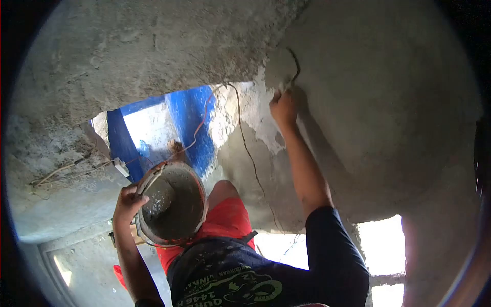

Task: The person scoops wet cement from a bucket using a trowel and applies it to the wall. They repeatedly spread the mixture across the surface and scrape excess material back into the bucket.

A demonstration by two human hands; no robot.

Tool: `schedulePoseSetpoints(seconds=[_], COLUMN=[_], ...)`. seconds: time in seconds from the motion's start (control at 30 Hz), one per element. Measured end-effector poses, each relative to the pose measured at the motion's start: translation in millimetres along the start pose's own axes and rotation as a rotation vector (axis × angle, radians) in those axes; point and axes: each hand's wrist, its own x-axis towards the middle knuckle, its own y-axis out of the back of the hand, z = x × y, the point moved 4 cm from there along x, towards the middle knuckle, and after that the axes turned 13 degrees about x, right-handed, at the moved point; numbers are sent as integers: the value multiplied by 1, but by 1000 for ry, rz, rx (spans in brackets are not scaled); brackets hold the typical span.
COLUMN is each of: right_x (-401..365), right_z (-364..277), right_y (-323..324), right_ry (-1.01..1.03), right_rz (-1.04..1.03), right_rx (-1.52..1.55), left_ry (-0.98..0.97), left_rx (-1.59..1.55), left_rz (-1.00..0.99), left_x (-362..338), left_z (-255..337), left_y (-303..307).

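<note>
My left hand [130, 204] is closed around the rim of a bucket [203, 197], which is tilted toward me against my body. Wet grey mortar [179, 204] lies inside it, with a paler lump on one side. Up at the wall, my right hand [284, 106] is wrapped round the handle of a trowel [296, 64]. Its thin, dark blade shows as a curved edge close to the plaster. Smooth grey plaster [383, 102] spreads to the right of that hand, and a pale, rough patch [261, 120] is on its left.
A blue-framed opening [192, 117] is left of centre. Loose wires [245, 143] hang across the wall, and a white electrical piece [120, 167] dangles near the bucket. Rough concrete [179, 46] runs overhead. Bright openings [381, 240] show at lower right.
</note>
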Motion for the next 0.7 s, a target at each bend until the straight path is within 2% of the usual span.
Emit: schedulePoseSetpoints(seconds=[0.1,0.17,0.2,0.3,0.4,0.43,0.5,0.53,0.6,0.63,0.7], right_x=[28,24,12,-27,-27,-22,-2,-6,-6,-16,-49], right_z=[30,41,45,38,5,0,3,7,15,17,24], right_y=[-3,-10,-18,-15,15,20,40,47,55,56,44], right_ry=[-62,-50,57,44,162,154,9,0,-99,-95,-32], right_rz=[8,-199,-327,-409,-335,-343,-114,-124,-274,-274,-514], right_rx=[40,-126,-125,-170,-204,-205,-140,-148,-175,-184,-324], left_ry=[-41,-62,-46,-48,-57,-43,-41,-48,-2,-4,-40], left_rx=[36,8,15,-38,-97,-96,-84,-77,-91,-101,-49], left_rz=[-59,-59,-69,-67,-49,-60,-77,-73,-68,-69,-76], left_x=[8,10,12,8,5,3,5,6,5,3,3], left_z=[-4,-6,-12,-8,-6,-10,-16,-15,-13,-10,0], left_y=[-1,-4,-4,-8,-6,-5,-5,-5,-3,-1,-1])
